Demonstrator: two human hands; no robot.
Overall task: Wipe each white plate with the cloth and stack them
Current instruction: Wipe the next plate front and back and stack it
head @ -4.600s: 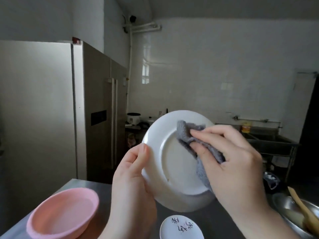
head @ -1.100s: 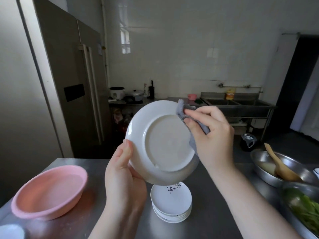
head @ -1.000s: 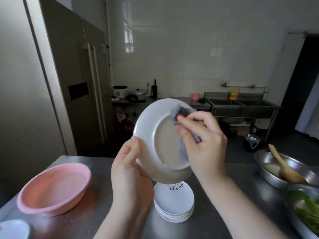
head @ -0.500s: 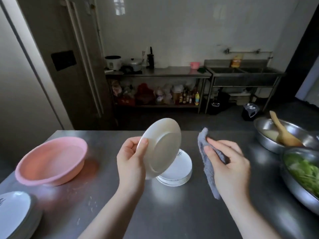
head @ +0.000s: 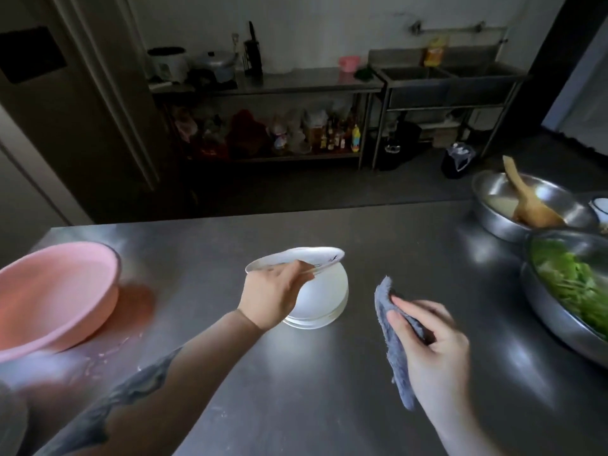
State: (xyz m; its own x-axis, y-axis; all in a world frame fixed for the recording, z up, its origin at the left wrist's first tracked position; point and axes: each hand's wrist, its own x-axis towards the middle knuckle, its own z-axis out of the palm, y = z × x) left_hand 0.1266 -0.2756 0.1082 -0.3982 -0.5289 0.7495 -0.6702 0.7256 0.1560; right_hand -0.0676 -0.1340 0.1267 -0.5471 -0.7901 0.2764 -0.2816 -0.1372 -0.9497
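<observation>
My left hand [head: 274,296] grips a white plate [head: 296,258] by its near rim. The plate is nearly level, face up, and hovers just above a stack of white plates [head: 324,302] in the middle of the steel table [head: 329,390]. My right hand [head: 431,343] holds a grey cloth [head: 393,340] to the right of the stack, a little above the table. The cloth hangs down past my palm.
A pink basin [head: 49,297] stands at the left on the table. Two steel bowls sit at the right: the far bowl [head: 526,205] holds a wooden spoon [head: 526,199], the near bowl [head: 566,291] holds green leaves. Beyond the table are a shelf and a sink.
My left hand has lowered the plate from upright to nearly level over the stack. My right hand with the cloth has come off the plate and dropped to the right.
</observation>
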